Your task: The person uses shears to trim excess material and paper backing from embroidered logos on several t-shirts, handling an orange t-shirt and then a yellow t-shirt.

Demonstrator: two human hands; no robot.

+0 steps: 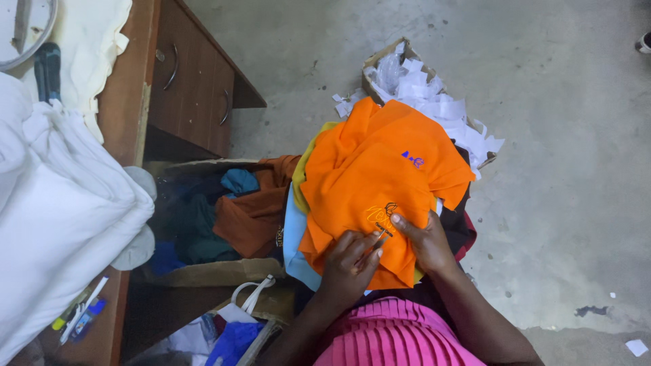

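An orange garment point(380, 176) lies over a pile of clothes on my lap, with a small blue emblem point(412, 159) and yellow stitched embroidery point(380, 215). My left hand point(349, 264) grips a small metal tool, thin like snips or tweezers point(380, 237), with its tip at the embroidery. My right hand point(424, 240) presses the orange cloth flat just right of the embroidery, thumb pointing at the stitching. Yellow, light blue and dark cloths stick out under the orange one. I wear a pink pleated skirt point(393, 335).
A cardboard box point(217, 271) with brown, teal and blue clothes stands at left. Another box point(380, 64) full of white paper scraps sits behind the pile. A wooden desk with drawers point(193, 88) and a white fabric bundle point(61, 203) are at left. The floor is grey concrete point(556, 135).
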